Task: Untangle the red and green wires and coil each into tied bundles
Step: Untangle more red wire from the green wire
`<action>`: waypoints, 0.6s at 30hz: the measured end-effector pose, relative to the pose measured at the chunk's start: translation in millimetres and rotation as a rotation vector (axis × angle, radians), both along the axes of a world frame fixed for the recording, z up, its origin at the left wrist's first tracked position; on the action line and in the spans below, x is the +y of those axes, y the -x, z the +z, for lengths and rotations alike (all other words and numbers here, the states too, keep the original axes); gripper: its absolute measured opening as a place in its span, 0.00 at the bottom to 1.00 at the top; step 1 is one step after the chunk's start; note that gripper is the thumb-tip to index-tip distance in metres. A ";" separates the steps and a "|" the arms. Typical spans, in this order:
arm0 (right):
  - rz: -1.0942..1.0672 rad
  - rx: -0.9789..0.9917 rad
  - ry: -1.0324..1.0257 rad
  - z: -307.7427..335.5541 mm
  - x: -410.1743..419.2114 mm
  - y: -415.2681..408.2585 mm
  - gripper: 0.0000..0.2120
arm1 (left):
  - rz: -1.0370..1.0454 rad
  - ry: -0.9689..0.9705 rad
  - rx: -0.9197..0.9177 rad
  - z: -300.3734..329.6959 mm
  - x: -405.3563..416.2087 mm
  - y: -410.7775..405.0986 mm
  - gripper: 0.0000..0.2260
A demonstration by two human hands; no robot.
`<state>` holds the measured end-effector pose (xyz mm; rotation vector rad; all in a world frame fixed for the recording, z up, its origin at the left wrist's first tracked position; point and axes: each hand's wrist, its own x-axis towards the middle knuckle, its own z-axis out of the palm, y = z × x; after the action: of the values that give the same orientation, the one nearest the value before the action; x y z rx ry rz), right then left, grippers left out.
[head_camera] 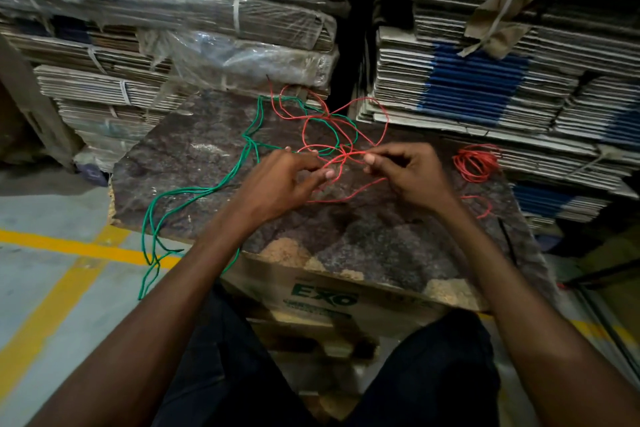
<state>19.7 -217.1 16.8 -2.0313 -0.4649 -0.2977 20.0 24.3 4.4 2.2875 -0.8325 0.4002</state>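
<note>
We see both hands above the dark table (pixel 214 163). The left hand (pixel 280 180) pinches the red wire (pixel 381 107) where it crosses the green wire (pixel 194 191); the right hand (pixel 408 173) pinches the red wire just beside it. The tangle lies behind the hands. The green wire hangs over the table's left edge. A small red coil (pixel 476 163) lies at the right.

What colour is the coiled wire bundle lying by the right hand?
Red coiled bundle, clearest in the head view.
</note>
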 end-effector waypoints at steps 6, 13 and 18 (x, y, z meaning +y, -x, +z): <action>-0.085 -0.054 -0.122 24.9 -4.9 -5.7 0.07 | 0.145 0.097 -0.037 -2.1 13.1 -8.9 0.14; -0.223 -0.173 -0.278 58.6 -18.2 -17.0 0.04 | 0.212 0.065 -0.077 -6.0 21.7 -17.3 0.11; -0.390 -0.153 -0.469 54.7 -38.5 -25.4 0.05 | 0.220 0.034 -0.080 -15.5 32.3 -22.2 0.12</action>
<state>45.1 -255.6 71.5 -1.6290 -0.0706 -0.7322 42.2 56.6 -11.1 2.3519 -0.6089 0.6031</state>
